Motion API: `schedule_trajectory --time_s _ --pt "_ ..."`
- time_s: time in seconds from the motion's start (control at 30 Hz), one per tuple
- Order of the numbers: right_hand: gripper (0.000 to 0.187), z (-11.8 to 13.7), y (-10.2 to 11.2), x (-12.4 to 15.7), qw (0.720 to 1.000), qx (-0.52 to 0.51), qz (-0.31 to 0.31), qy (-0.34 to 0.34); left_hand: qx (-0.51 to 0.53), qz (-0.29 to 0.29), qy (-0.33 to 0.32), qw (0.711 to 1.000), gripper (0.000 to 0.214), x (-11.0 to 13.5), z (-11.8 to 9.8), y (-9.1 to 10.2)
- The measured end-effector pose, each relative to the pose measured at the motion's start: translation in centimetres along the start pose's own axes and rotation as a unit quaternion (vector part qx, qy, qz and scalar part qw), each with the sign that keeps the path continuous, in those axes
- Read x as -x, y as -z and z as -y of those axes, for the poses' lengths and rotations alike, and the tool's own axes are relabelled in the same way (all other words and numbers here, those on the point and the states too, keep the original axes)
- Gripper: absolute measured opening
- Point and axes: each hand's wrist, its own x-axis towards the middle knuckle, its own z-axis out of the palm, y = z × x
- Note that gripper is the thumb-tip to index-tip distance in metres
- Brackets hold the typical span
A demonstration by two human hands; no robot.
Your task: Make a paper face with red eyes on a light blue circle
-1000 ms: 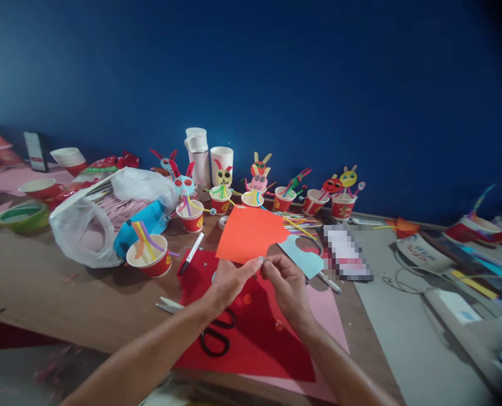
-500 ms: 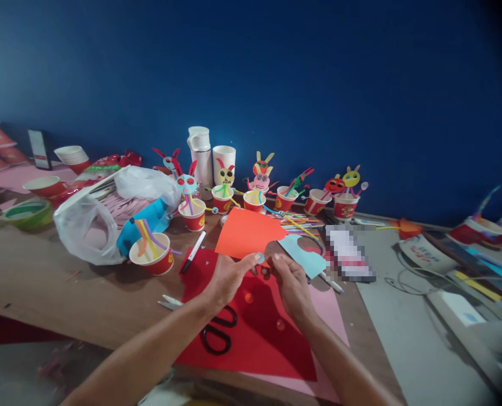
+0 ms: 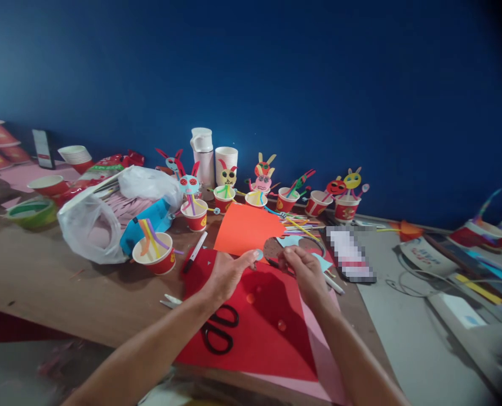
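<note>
Between the thumb and fingers of my left hand (image 3: 230, 274) is a small light-blue disc (image 3: 259, 255). To its right, my right hand (image 3: 305, 275) is closed in a pinch; whatever may be in its fingertips is too small to make out. Both hands are over red paper (image 3: 271, 332), on which scissors with black handles (image 3: 218, 338) and two small round pieces lie. Behind my hands lies an orange sheet (image 3: 244, 228) with a cut edge. Light-blue paper (image 3: 320, 261) shows partly behind my right hand.
Paper cups with animal figures, such as a blue-faced one (image 3: 194, 214), line the blue wall. Left are a plastic bag (image 3: 85, 228) and a cup with coloured strips (image 3: 154, 256). A marker (image 3: 195, 251) and a phone (image 3: 350, 254) lie near the papers.
My right hand has moved right and slightly up, away from my left hand. The left hand still holds the disc in nearly the same place.
</note>
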Motion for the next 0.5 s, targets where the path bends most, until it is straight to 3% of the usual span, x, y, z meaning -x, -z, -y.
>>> schedule_trajectory --time_s 0.1,0.2,0.3,0.4,0.5 --pt "0.026 0.6 2.5 -0.7 0.996 0.091 -0.019 0.015 -0.023 -0.009 -0.018 1.0 0.026 0.0 -0.4 0.2" --pt "0.028 0.8 5.1 -0.8 0.974 0.226 0.003 0.006 -0.017 -0.015 -0.04 0.999 0.023 -0.1 -0.7 0.4" --pt "0.025 0.2 7.1 -0.3 0.919 0.395 0.018 0.004 0.011 -0.025 -0.061 0.998 0.019 -0.4 -0.8 0.7" --pt "0.024 -0.7 7.7 0.4 0.85 0.527 0.014 0.012 0.036 -0.025 -0.069 0.997 0.018 -0.8 -0.7 1.1" --pt "0.024 -1.3 7.5 0.8 0.82 0.571 0.033 0.028 0.078 -0.04 -0.085 0.993 0.018 -1.1 -0.9 1.5"
